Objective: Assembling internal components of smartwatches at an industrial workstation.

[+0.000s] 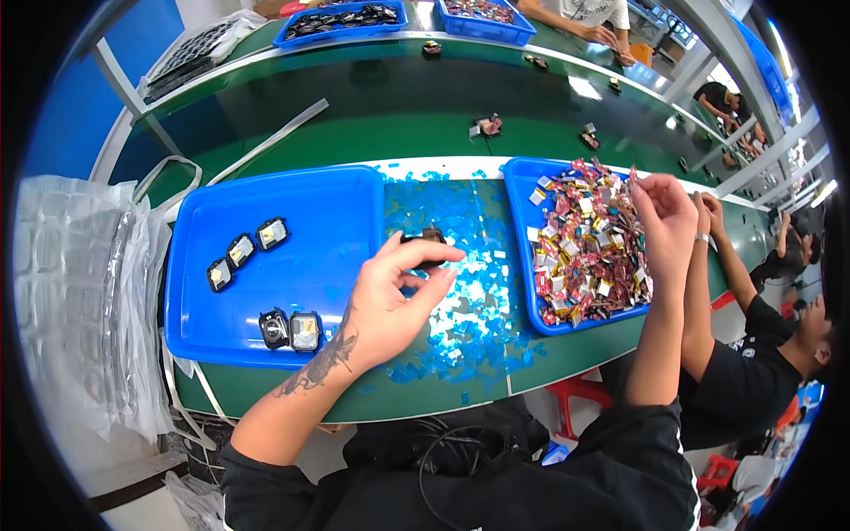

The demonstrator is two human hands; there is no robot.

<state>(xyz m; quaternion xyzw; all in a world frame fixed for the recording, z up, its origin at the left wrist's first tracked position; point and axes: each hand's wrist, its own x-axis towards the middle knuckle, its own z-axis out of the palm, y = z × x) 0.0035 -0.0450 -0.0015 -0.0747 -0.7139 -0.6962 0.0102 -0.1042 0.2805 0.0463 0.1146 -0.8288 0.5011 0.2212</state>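
Note:
My left hand is over the middle of the bench, its fingers curled around a small black casing that they partly hide. Thumb and forefinger reach past it, with a small gap between their tips. My right hand is at the right edge of a blue tray, its fingertips pinched on a small reddish circuit board. Piled in that tray are many circuit boards with silvery battery cells. To the left, a larger blue tray holds several black casings with pale parts inside.
Blue film scraps litter the green bench between the trays. Clear plastic blister trays hang at the left. Beyond lies a green conveyor belt carrying scattered assemblies. A co-worker's arm is close beside my right arm.

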